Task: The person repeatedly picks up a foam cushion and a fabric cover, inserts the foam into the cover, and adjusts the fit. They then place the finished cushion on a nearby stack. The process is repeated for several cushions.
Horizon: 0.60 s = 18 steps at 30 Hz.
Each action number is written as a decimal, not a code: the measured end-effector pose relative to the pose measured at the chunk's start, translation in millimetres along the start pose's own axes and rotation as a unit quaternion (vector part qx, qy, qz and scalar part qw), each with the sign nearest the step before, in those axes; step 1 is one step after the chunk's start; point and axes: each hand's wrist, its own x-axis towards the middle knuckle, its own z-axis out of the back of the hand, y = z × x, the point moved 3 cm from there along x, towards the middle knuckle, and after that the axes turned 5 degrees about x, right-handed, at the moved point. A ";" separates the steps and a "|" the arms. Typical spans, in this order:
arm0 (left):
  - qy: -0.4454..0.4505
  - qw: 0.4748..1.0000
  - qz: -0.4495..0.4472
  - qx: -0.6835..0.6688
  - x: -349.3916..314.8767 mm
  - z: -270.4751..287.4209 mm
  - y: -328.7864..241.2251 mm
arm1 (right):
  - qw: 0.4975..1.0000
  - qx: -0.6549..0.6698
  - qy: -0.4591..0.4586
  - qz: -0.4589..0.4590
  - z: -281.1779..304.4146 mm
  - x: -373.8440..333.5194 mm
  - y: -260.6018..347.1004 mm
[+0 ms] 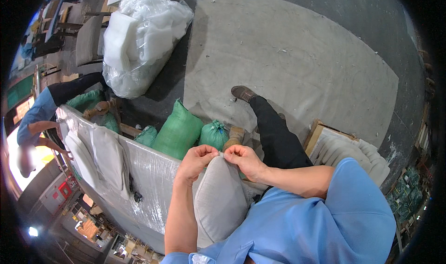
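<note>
A light grey padded cushion [219,203] stands on edge against my body, one corner pointing away from me. At that corner my left hand [199,161] pinches the fabric between thumb and fingers. Close beside it, my right hand [245,162] pinches the same corner from the other side. Only a small pale bit shows between the fingertips, too small to make out. The cushion's lower part rests by a table [151,171] wrapped in clear plastic film.
Flat grey cushion pieces [109,155] lie on the table. Green sacks [179,131] stand beyond its edge. A large plastic bag of white padding [139,41] sits on the floor. Across the table a person in blue [42,110] bends over. Grey upholstered pieces [348,155] lie at right.
</note>
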 end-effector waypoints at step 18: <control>-0.012 0.998 0.031 -0.055 -3.1 -9.5 6.5 | 0.937 -0.307 0.020 0.164 6.1 -1.2 9.4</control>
